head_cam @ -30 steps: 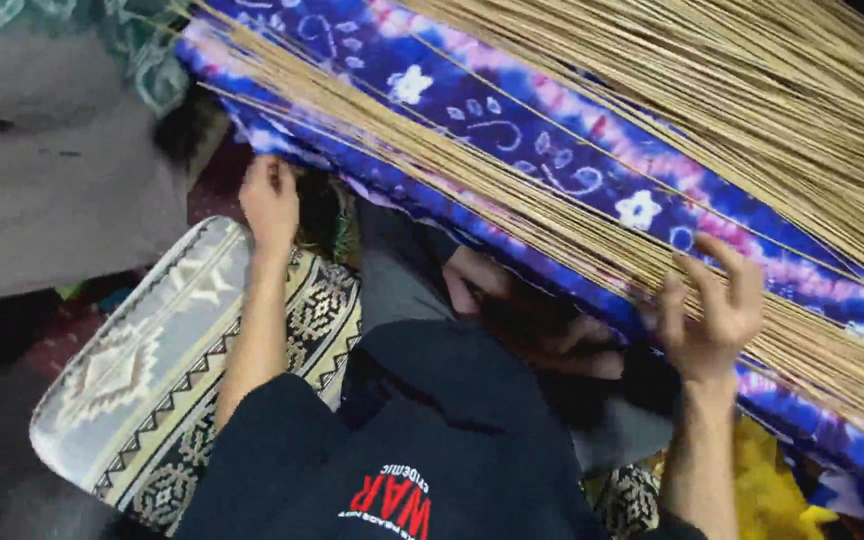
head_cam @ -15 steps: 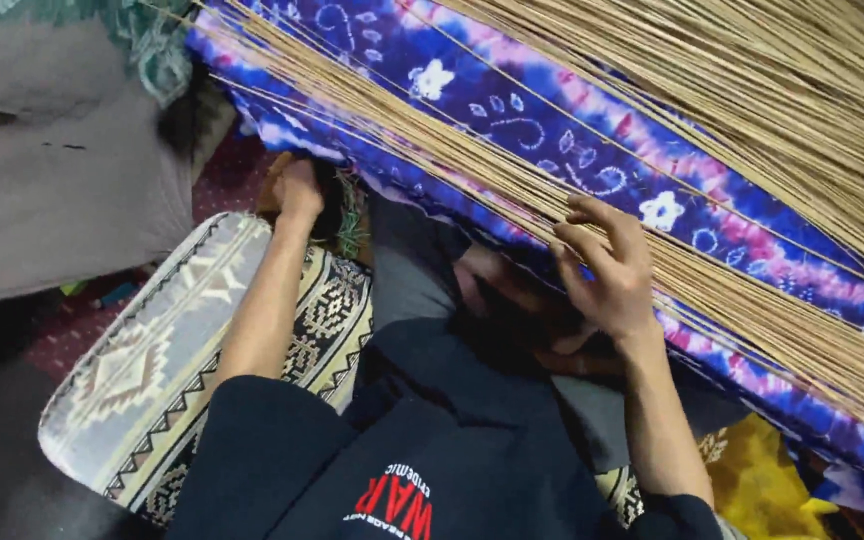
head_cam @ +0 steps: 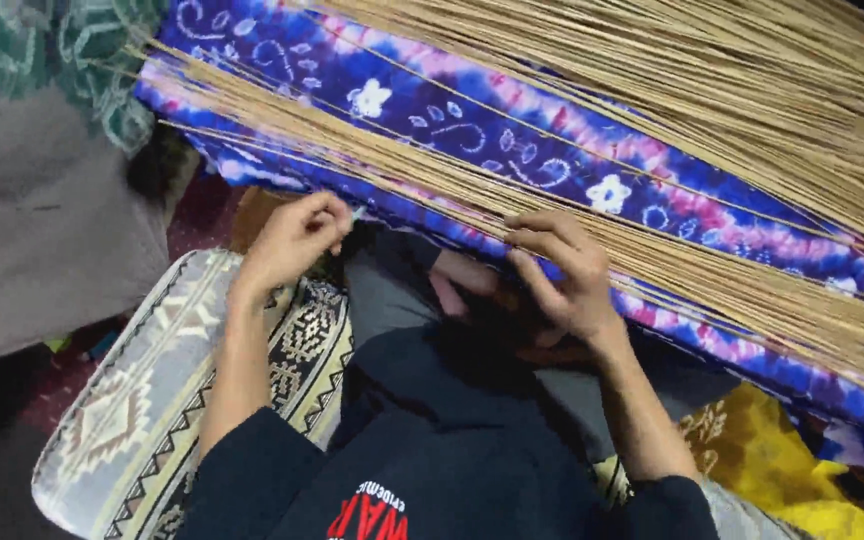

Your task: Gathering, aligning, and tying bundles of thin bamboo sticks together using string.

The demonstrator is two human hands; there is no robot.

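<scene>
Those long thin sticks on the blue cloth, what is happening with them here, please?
A seated person works on a layer of thin tan sticks spread across a blue and purple flowered cloth. The right hand curls its fingers over the near edge of the sticks. The left hand pinches at the same edge, further left. A patterned cushion lies beside the person.

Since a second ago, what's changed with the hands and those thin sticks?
The right hand came in from the far right and now fingers the near sticks. The left hand shifted right, fingers pinched at the bundle's edge. The purple floral cloth and patterned cushion stayed put.
</scene>
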